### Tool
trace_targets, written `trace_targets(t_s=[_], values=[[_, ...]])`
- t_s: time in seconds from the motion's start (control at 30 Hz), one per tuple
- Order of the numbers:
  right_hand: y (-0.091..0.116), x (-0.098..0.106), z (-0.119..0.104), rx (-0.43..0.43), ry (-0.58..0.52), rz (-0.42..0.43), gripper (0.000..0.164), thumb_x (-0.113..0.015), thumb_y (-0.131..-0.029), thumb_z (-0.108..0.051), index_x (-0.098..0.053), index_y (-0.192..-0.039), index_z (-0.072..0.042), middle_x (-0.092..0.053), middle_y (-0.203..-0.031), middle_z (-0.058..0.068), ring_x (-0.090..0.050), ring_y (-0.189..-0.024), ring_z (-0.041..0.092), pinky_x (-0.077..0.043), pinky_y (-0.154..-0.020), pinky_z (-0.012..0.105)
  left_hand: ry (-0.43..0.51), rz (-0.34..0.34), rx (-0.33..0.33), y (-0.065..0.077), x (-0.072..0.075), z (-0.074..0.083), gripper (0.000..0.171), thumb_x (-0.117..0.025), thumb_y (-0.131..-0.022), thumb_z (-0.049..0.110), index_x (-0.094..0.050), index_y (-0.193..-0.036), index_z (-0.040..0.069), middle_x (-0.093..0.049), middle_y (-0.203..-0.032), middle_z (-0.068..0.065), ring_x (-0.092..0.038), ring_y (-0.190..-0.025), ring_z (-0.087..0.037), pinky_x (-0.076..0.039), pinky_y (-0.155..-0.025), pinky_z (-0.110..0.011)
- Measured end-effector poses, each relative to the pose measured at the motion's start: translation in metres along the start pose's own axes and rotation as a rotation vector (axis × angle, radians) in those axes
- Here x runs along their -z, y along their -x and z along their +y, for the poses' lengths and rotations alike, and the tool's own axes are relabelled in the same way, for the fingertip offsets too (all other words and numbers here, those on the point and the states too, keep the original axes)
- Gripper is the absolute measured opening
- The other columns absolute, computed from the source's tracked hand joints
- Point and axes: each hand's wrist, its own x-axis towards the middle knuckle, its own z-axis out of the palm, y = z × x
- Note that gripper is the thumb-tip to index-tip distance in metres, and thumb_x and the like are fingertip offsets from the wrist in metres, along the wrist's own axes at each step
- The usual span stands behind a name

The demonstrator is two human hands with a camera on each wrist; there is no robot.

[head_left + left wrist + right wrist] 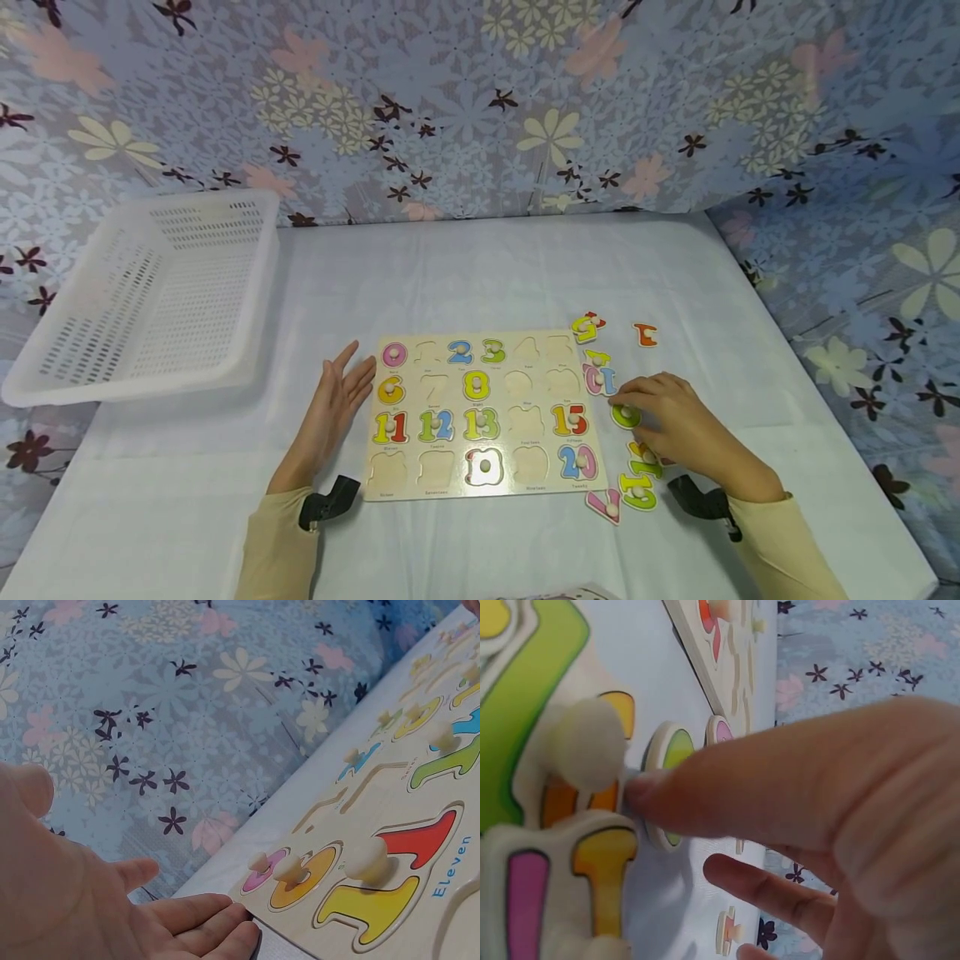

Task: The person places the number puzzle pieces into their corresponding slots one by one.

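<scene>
While your right hand bends low over the table, the round green piece lies between the tips of your thumb and fingers, right at their reach. Those fingers look part-way narrowed about it, but your thumb hides the contact in the right wrist view, so I cannot tell whether you pinch it or only hover over it. Your left hand is wide, its fingers straight and holding nothing, their tips at or very near the left edge of the wooden puzzle board.

Expect the green piece to be light, stiff and thin, probably painted wood: hardy enough for a firm pinch, perhaps slightly slick on its glossy face. Its flat rim sits low to the table, so edges give your fingertips little to catch. Neighbouring pieces carry round knobs, like the pale knob close to your thumb, and a knob is the surest hold: thumb on one side, index finger opposite, piece level.

Mind what crowds your right fingers. The pink-and-blue ten lies just beyond their tips, and the orange-and-green piece lies just below your thumb, partly covered by your hand. Nearer you than those fingers lie the green-and-yellow nineteen and the pink seven. A loose sweep could nudge any of them.
</scene>
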Motion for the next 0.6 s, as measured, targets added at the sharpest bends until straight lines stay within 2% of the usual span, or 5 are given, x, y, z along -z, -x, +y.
trace_targets(t_s=[0.37, 0.5, 0.6], values=[[-0.004, 0.003, -0.002, -0.022, -0.007, 0.010, 0.037, -0.081, -0.072, -0.010, -0.072, -0.108, -0.008, -0.062, -0.106, 0.006, -0.049, -0.106, 0.031, -0.035, -0.094, 0.059, -0.002, -0.001, 0.004, 0.000, -0.001, 0.000, 0.062, -0.008, -0.105, 0.047, -0.001, -0.156, 0.013, -0.017, -0.157, -0.020, -0.019, -0.144, -0.029, -0.017, -0.117, -0.039], [-0.011, 0.009, -0.007, 0.023, -0.032, 0.047, 0.038, -0.081, -0.073, -0.010, -0.071, -0.110, -0.007, -0.061, -0.105, 0.006, -0.048, -0.106, 0.031, -0.037, -0.091, 0.057, -0.001, 0.000, 0.003, 0.000, -0.002, 0.000, 0.061, -0.007, -0.105, 0.045, -0.001, -0.156, 0.013, -0.016, -0.157, -0.020, -0.018, -0.144, -0.029, -0.017, -0.118, -0.039], [-0.025, 0.011, -0.012, 0.072, -0.053, 0.075, 0.040, -0.083, -0.073, -0.010, -0.071, -0.111, -0.006, -0.060, -0.105, 0.006, -0.048, -0.106, 0.030, -0.036, -0.093, 0.056, -0.004, 0.002, 0.002, -0.001, -0.001, 0.000, 0.061, -0.007, -0.105, 0.046, -0.001, -0.156, 0.012, -0.016, -0.157, -0.021, -0.018, -0.144, -0.029, -0.017, -0.117, -0.038]])
